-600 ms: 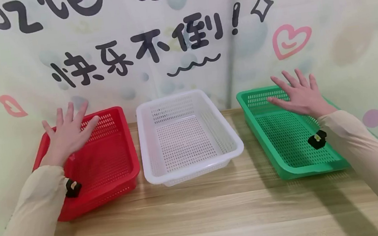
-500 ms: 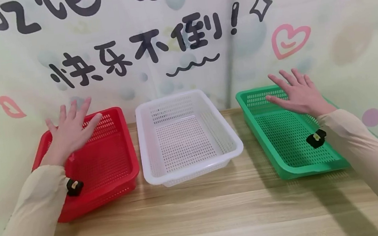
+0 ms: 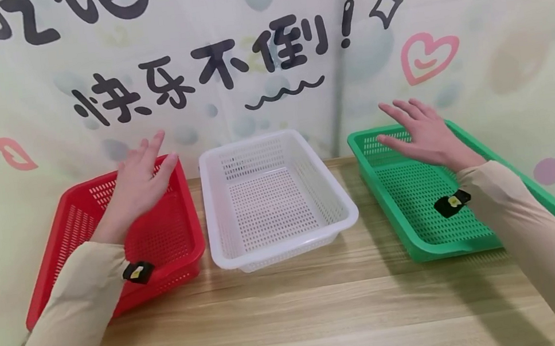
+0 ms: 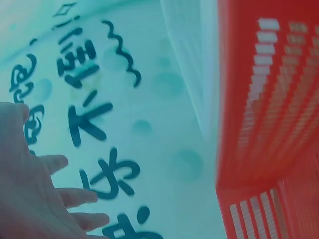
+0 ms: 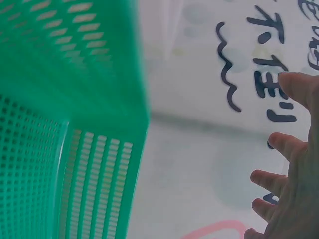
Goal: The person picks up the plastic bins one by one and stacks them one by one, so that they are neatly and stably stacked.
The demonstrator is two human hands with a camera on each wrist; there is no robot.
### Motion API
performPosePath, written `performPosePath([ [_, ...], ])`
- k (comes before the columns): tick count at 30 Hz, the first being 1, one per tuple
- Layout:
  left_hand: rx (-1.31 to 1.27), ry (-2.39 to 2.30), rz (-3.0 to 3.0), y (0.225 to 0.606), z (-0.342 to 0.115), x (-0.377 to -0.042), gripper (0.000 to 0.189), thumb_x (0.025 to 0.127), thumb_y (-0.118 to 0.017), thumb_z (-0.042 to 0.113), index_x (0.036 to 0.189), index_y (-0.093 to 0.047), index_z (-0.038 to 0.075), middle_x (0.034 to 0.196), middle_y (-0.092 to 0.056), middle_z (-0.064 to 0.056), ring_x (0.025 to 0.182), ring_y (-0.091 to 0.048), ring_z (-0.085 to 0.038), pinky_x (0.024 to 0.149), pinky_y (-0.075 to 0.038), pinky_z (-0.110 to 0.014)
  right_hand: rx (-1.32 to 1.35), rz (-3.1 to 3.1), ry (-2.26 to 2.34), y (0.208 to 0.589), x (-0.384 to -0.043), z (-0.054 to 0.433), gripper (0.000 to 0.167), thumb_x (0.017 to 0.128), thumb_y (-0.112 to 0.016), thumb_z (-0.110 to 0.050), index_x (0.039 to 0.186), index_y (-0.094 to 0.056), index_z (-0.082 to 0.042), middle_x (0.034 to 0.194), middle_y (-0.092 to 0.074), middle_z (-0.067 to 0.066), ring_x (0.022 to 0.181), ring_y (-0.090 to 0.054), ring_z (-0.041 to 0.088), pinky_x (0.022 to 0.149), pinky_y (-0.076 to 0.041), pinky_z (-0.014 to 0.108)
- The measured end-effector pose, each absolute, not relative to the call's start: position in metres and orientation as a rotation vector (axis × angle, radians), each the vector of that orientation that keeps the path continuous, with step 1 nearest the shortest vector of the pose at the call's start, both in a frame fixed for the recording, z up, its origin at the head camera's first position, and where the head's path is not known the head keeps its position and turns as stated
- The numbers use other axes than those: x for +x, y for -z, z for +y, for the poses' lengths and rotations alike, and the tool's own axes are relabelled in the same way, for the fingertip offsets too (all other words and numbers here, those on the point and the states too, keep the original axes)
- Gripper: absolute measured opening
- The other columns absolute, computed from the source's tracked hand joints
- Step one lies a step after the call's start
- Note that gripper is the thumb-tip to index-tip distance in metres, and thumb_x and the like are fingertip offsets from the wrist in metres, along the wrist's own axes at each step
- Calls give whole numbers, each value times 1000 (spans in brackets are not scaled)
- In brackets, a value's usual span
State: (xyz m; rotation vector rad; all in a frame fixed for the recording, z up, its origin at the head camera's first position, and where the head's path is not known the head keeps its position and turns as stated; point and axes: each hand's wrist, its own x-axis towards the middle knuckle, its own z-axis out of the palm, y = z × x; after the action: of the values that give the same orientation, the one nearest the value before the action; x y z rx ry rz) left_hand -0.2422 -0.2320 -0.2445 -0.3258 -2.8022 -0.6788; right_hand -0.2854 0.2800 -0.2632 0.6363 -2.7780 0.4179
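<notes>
My left hand (image 3: 136, 187) hovers over the red basket (image 3: 161, 239), palm down with fingers extended, holding nothing. On the other side my right hand (image 3: 426, 137) is held over the green basket (image 3: 410, 197), its fingers spread and nothing in its grasp. Between the two stands a white basket (image 3: 272, 214) with a perforated floor. The left wrist view has the straight left fingers (image 4: 82, 196) at the lower left, apart from the red basket's wall (image 4: 239, 124). Likewise, in the right wrist view, the right fingers (image 5: 271, 181) stand apart from the green basket's wall (image 5: 132, 89).
All three baskets stand on a wood-grain table (image 3: 295, 315) against a pale printed cloth (image 3: 259, 111) with black characters and a pink heart (image 3: 429, 56). Each wrist wears a black strap, the left strap (image 3: 138, 272) over the red basket.
My left hand has moved right across the red basket, uncovering its left side. My right hand has shifted slightly left and up. The baskets stay where they were.
</notes>
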Motion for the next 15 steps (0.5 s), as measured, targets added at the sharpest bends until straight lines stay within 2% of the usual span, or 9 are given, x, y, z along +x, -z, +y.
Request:
performPosePath([
  [8, -320, 841, -2802, 254, -207, -234, 68, 101, -36, 47, 156, -11, 16, 158, -13, -20, 145, -5, -35, 110, -12, -62, 654, -2737, -568, 263, -281, 258, 72, 96, -51, -48, 155, -24, -17, 154, -22, 23, 143, -7, 43, 108, -8, 67],
  [11, -332, 902, -2782, 261, -199, -233, 69, 101, -37, 48, 156, -12, 14, 159, -14, -17, 145, -10, -34, 111, -16, -58, 670, -2714, -633, 266, -281, 251, 68, 97, -50, -46, 154, -26, -18, 154, -23, 21, 143, -8, 41, 106, -11, 69],
  [15, -341, 973, -2773, 274, -189, -232, 71, 101, -39, 48, 156, -12, 13, 158, -17, -15, 143, -18, -35, 109, -21, -60, 702, -2670, -692, 272, -283, 240, 60, 100, -48, -39, 152, -31, -16, 153, -27, 21, 141, -15, 41, 107, -15, 67],
])
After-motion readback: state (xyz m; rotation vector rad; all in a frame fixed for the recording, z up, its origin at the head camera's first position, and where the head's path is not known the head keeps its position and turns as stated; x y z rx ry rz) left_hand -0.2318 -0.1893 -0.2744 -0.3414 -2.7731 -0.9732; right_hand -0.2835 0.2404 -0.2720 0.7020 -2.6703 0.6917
